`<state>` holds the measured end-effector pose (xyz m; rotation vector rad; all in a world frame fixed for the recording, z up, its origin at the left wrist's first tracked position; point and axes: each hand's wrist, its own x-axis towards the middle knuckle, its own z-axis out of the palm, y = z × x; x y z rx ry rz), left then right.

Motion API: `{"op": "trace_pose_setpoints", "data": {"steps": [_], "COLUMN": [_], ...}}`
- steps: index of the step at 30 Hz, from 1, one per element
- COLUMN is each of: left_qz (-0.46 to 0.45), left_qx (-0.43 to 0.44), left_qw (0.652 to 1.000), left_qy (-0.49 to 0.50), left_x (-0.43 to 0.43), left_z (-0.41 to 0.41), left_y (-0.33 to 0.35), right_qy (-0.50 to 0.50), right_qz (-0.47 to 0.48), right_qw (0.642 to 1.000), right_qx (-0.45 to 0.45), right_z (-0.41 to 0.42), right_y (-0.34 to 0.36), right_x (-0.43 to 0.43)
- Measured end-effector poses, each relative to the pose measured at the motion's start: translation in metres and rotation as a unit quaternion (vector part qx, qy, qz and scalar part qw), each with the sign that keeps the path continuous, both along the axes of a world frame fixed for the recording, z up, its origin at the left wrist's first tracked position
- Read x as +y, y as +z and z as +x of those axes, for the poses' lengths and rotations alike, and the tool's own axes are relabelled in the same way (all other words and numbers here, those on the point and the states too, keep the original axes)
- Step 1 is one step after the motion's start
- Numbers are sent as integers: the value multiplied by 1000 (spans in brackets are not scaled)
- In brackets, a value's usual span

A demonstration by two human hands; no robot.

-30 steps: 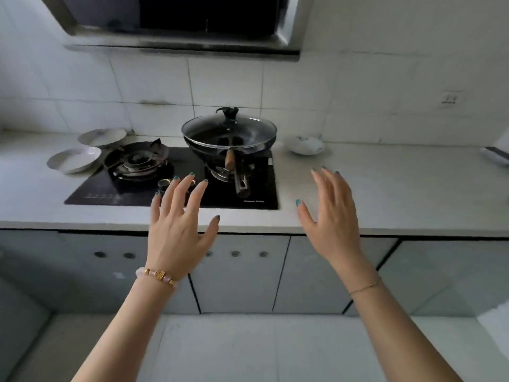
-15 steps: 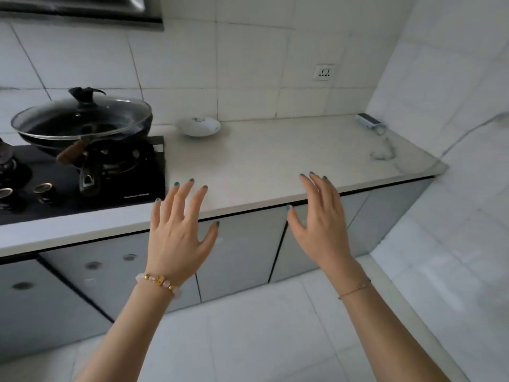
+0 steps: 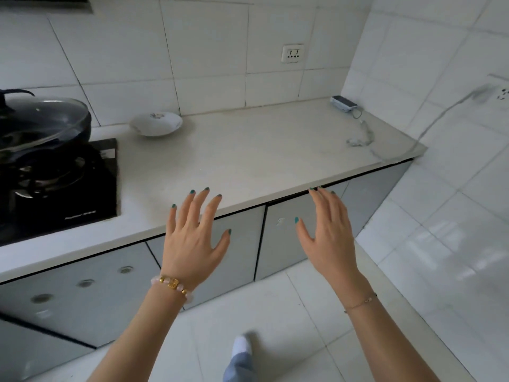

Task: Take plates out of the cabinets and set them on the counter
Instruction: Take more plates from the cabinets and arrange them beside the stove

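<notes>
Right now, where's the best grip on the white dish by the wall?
Take the white dish by its near rim, probably from the front-right: it sits upright, flared rim off the counter, wall close behind, wok to its left.

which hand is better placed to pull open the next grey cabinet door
Right, likely: the right hand has its open fingers at the top edge of a glossy grey cabinet door; the left hand, also empty, is further left.

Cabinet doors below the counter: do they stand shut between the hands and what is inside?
Yes. The cabinet doors are shut, so they block the inside. The left hand and right hand are open before them, holding nothing. The counter above has free room.
</notes>
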<state>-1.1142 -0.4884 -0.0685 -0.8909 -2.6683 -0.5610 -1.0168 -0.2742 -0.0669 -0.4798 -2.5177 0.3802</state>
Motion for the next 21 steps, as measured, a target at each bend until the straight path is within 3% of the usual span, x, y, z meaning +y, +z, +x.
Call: {"op": "trace_pose_setpoints", "data": {"steps": [15,21], "left_qz": [-23,-43], "left_qx": [-113,-125], "left_qw": [993,990], "left_qy": [0,44], "left_x": [104,120], "left_z": [-88,-101], "left_y": [-61,-66], "right_qy": [35,76], "right_qz": [-61,-92], "right_qw": [992,983], "right_qx": [-103,-136], "right_z": [-111,-135], "right_y": [-60,-86], "right_x": [95,121]}}
